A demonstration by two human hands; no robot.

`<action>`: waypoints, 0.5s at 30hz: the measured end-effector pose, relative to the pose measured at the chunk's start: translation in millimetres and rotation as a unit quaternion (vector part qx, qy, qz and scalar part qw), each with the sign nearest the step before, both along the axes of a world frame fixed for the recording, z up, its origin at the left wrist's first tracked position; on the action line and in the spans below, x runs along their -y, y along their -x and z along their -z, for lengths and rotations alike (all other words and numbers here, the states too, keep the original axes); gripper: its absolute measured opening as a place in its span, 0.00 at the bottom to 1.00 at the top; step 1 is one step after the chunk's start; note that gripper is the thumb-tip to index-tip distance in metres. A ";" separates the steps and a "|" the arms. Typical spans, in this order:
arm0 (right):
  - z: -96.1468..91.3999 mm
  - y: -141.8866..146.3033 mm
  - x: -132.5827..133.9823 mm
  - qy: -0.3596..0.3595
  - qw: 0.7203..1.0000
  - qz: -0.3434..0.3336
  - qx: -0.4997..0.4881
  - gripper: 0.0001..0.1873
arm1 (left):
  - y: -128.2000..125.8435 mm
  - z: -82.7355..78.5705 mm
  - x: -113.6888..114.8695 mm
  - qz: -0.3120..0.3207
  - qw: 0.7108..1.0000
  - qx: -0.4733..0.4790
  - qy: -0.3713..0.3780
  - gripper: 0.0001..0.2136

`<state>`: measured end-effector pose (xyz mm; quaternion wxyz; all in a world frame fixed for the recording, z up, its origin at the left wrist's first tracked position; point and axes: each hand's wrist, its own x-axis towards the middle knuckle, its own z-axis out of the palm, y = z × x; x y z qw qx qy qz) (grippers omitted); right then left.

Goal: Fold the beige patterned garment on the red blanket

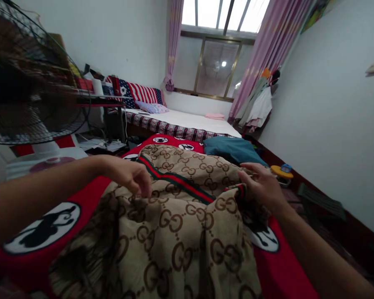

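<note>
The tan blanket (180,232) is pinched by the left hand (129,176) and, seemingly, the right hand (262,187).

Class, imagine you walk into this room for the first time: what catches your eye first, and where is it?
In the middle foreground, a tan monogram blanket with a green-and-red stripe lies over a red bedsheet. The left hand and right hand both grip its folded edge. A blurred black fan fills the upper left.
</note>
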<state>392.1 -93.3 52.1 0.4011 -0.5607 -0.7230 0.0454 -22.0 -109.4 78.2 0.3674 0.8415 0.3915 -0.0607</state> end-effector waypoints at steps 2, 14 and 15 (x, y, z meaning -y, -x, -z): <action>20.7 -7.1 -31.4 0.025 0.996 0.069 0.044 0.37 | -10.9 6.6 -16.4 -0.032 0.995 0.067 -0.068 0.17; 32.5 -4.8 -59.2 0.325 0.945 0.027 0.040 0.37 | -36.6 69.7 -160.6 -0.314 0.862 0.040 -0.396 0.25; 33.5 -4.2 -65.0 0.323 0.945 0.054 -0.001 0.37 | -37.7 74.5 -165.2 -0.328 0.864 0.031 -0.381 0.29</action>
